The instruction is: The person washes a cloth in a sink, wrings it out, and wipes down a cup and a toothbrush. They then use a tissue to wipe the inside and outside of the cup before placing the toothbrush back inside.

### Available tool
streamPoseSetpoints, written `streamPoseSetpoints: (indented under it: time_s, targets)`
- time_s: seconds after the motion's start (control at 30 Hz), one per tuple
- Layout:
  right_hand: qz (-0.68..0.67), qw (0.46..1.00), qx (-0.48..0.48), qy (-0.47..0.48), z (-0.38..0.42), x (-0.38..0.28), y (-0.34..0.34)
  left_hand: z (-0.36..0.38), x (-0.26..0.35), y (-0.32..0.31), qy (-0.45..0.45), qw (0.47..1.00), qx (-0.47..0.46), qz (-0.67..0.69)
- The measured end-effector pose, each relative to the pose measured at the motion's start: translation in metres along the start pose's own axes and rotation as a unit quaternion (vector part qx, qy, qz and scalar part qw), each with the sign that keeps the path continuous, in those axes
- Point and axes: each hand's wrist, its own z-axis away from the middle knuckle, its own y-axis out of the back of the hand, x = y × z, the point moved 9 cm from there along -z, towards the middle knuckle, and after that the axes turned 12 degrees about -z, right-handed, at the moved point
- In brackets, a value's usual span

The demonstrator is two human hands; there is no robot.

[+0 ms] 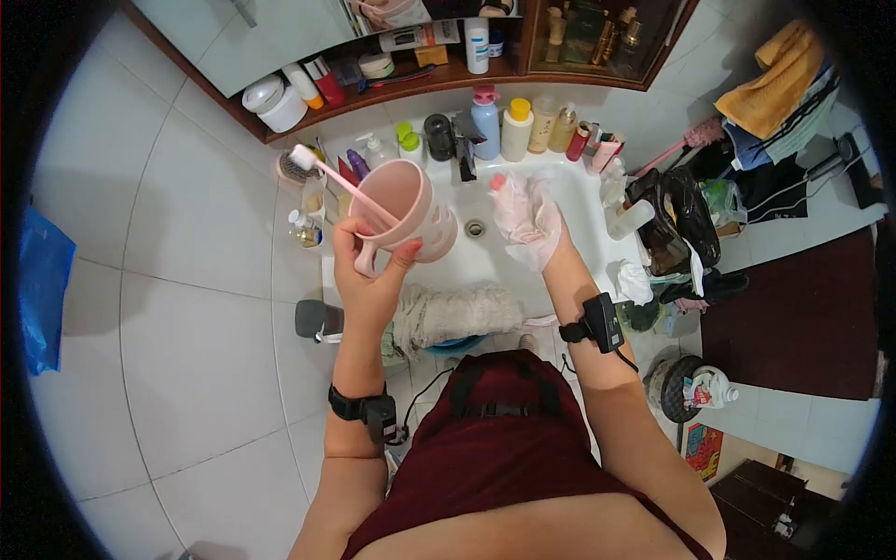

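Note:
In my left hand (359, 285) is a pink cup (431, 219), gripped by its handle side with the thumb against the wall. The cup is tilted, and a pink toothbrush (343, 182) with a white head leans out over its rim. My right hand (553, 247) is closed around a thin, crumpled whitish wet wipe or cloth (527, 215), which hides most of the fingers. Both hands are above the white sink (467, 266), the cup to the left of the drain (475, 228) and the wipe to its right.
A black faucet (464, 149) stands at the back of the sink among several bottles (516, 131). Overhead is a mirror cabinet shelf (401, 89) with toiletries. Black plastic bags (677, 219) lie at right. A fluffy rolled cloth (457, 315) sits along the front edge.

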Motion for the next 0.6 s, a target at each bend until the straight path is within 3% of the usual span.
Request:
streamPoseSetpoints:
  time_s: [0.07,0.17,0.2,0.3,0.4,0.5,0.6]
  targets:
    - [-0.021,0.997,0.065,0.020,-0.015,-0.024,0.062,0.005,-0.017,0.007,0.019,1.000,-0.002,0.005]
    - [0.005,0.987,0.124,0.099,-0.015,-0.025,0.067,0.011,-0.027,0.015,0.054,0.997,-0.016,-0.054]
    - [0.025,0.982,0.136,0.132,-0.014,-0.022,0.054,0.013,-0.037,0.016,0.054,0.998,-0.007,-0.016]
    - [0.052,0.982,0.132,0.128,-0.035,-0.012,0.026,0.016,-0.059,0.020,0.073,0.996,-0.010,-0.044]
    - [0.048,0.996,0.050,0.052,-0.084,-0.015,0.020,0.012,-0.067,0.019,0.085,0.994,0.001,-0.066]
    - [0.122,0.987,0.067,0.081,-0.134,-0.048,0.043,0.010,-0.075,0.020,0.115,0.992,0.027,-0.052]
    - [0.098,0.993,0.009,0.066,-0.151,-0.040,0.002,0.010,-0.084,0.023,0.148,0.987,0.053,-0.043]
